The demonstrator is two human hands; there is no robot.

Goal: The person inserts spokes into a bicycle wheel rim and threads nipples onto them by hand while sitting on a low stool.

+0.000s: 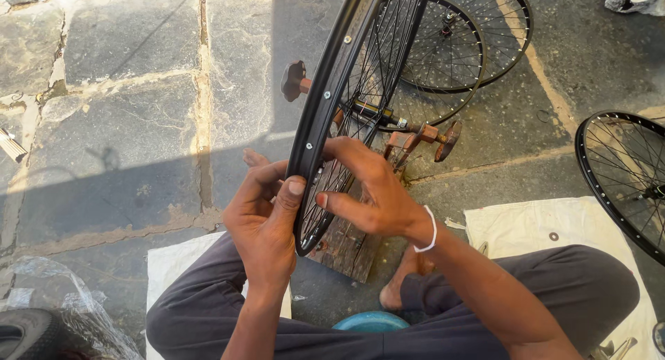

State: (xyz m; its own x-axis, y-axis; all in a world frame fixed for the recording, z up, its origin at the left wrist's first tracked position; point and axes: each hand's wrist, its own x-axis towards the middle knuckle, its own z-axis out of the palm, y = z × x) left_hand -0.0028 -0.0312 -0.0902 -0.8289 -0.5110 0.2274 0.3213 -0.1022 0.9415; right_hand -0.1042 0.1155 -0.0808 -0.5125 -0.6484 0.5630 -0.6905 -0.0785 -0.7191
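The black bicycle wheel (346, 90) stands upright in a rusty truing stand (415, 142) on the stone floor (125, 90). Left hand (263, 218) and right hand (367, 194) each grip its rim. Hold the rim steady; keep fingers clear of the spokes.

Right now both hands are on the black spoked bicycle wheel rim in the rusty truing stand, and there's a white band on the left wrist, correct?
Not quite: the head view shows the white band on the right wrist. Both the left hand and right hand do grip the black spoked bicycle wheel rim in the rusty truing stand.
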